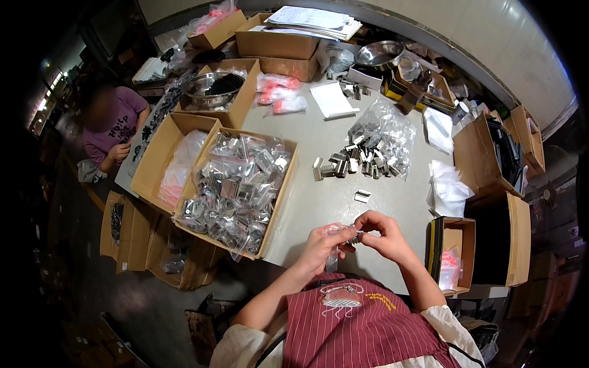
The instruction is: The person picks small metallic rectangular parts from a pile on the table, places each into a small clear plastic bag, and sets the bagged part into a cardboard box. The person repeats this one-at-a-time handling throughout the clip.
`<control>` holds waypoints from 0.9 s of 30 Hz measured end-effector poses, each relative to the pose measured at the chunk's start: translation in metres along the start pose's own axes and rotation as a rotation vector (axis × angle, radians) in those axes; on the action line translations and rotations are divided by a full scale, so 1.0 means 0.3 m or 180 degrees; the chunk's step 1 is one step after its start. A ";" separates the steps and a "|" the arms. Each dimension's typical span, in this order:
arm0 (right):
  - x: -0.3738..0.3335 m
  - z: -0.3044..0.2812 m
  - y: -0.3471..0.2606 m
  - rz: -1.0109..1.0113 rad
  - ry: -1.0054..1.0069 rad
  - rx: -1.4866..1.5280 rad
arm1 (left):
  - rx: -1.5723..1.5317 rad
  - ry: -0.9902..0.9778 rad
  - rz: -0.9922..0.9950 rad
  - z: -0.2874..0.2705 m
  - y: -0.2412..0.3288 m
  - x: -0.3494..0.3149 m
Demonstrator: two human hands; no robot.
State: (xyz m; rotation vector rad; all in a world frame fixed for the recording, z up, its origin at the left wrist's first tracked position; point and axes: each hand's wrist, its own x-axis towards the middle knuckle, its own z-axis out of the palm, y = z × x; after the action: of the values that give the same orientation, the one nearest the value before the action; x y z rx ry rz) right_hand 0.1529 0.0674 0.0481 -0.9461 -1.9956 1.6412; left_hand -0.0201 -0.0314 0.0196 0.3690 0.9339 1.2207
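Observation:
My left hand [323,246] is closed round a small clear plastic bag [332,262], which hangs below its fingers near the table's front edge. Right beside it, my right hand [386,238] pinches small shiny metal pieces [360,235] at the bag's upper end, the fingers of both hands nearly touching. How far the pieces are inside the bag I cannot tell. One loose metal piece [362,196] lies just beyond my hands. Farther back, a pile of similar metal pieces [368,161] spills from a large clear bag [399,138].
To the left stands a cardboard box [285,190] full of bagged metal parts, with a box of flat bags [144,168] adjoining. Nearer right is a small box [467,245] holding bags. White sheets [446,187] lie beside it. A person in purple [119,119] sits beyond the table's left side.

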 end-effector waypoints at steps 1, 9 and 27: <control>0.000 0.000 -0.001 0.0028 0.0002 0.0034 | -0.0023 0.0006 -0.0023 -0.001 -0.001 0.000; 0.000 0.000 0.003 0.0030 -0.0057 -0.0015 | -0.0178 -0.0023 -0.0012 -0.007 -0.013 0.000; -0.006 0.003 0.026 0.0055 0.0078 -0.0207 | -0.0444 0.0078 -0.0157 -0.004 -0.032 0.003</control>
State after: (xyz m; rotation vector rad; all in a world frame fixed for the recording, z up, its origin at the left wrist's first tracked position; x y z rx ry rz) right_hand 0.1555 0.0660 0.0407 -1.0045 -2.0411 1.5745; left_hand -0.0150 -0.0343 0.0118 0.2193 0.8685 1.2399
